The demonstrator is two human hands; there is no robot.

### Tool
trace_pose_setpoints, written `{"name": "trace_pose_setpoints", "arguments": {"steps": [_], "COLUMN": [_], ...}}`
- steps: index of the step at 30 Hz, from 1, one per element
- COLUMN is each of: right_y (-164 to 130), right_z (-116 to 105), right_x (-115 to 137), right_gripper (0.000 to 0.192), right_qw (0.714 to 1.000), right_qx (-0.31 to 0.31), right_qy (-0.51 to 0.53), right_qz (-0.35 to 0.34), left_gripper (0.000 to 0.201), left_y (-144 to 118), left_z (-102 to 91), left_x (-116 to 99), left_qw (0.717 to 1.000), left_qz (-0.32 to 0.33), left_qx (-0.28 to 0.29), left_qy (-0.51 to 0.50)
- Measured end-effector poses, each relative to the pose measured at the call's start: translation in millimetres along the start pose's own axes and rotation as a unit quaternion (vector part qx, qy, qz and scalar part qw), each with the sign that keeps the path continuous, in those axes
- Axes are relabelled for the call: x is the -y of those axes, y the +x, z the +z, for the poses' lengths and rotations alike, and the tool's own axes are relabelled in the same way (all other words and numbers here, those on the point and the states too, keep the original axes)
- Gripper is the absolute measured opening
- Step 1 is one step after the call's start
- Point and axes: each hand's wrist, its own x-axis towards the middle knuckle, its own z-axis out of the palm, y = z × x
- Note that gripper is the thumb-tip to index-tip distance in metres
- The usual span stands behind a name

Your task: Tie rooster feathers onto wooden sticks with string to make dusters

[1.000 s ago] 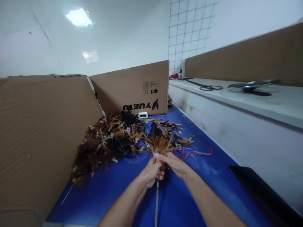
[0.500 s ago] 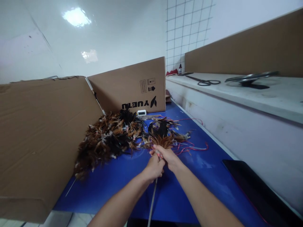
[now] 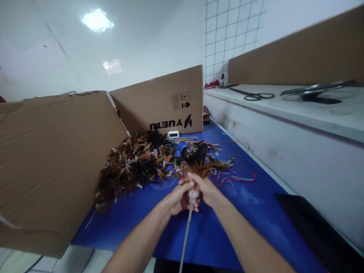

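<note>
My left hand [image 3: 176, 198] and my right hand [image 3: 205, 189] meet over the blue table [image 3: 227, 227], both closed around a bunch of brown and black feathers [image 3: 195, 168]. The bunch's whitish quill ends [image 3: 193, 196] show between my fingers, bound at the top of a thin pale stick [image 3: 185, 237] that runs down toward me. Just beyond my hands lies a big pile of brown, black and orange feathers [image 3: 133, 167]. Red and pale strings [image 3: 239, 177] trail on the table to the right of the bunch.
A large cardboard sheet [image 3: 48, 167] stands along the left; a printed cardboard box [image 3: 165, 100] stands behind the pile with a small white device [image 3: 173, 134] before it. A white ledge [image 3: 284, 110] on the right carries scissors [image 3: 254, 96]. A black slab [image 3: 315, 231] lies near right.
My hands have shifted slightly toward me and parted a little, so the whitish quill ends now show between them. The view has swung slightly.
</note>
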Motion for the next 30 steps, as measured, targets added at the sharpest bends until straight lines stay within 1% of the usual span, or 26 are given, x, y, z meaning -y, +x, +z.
{"name": "trace_pose_setpoints", "arguments": {"steps": [3,9,13,17,22,27,30], "right_y": [-1.6,-1.2,0.1,-0.3,0.1,-1.9,-4.2], "right_z": [-0.2,-2.9,-2.2,-0.4,0.3,0.6,2.7], "right_x": [0.6,1.1,0.8,0.9,-2.1,-3.7,-0.4], "right_gripper": [0.045,0.045,0.045,0.045,0.044,0.048,0.046], "right_qw": [1.000,0.999,0.999,0.998,0.996,0.989,0.991], "right_qx": [0.021,0.025,0.044,0.037,0.032,0.019,0.029], "right_qy": [-0.011,-0.023,-0.021,-0.045,-0.079,-0.144,-0.132], "right_qz": [0.000,-0.001,0.009,0.012,-0.009,0.028,0.009], "left_gripper": [0.051,0.034,0.031,0.028,0.025,0.029,0.029], "left_y": [4.2,3.8,5.0,7.4,5.9,3.1,2.8], "left_z": [-4.9,-4.0,-7.6,-10.9,-11.1,-8.5,-7.3], "left_x": [4.3,4.9,6.3,10.6,12.4,12.7,14.5], "left_qw": [1.000,0.995,0.994,0.992,0.991,0.994,0.994], "left_qz": [-0.014,-0.015,-0.026,-0.035,-0.048,-0.004,0.017], "left_qx": [0.023,0.092,0.105,0.121,0.121,0.097,0.086], "left_qy": [-0.010,-0.017,-0.013,-0.020,-0.044,-0.047,-0.061]}}
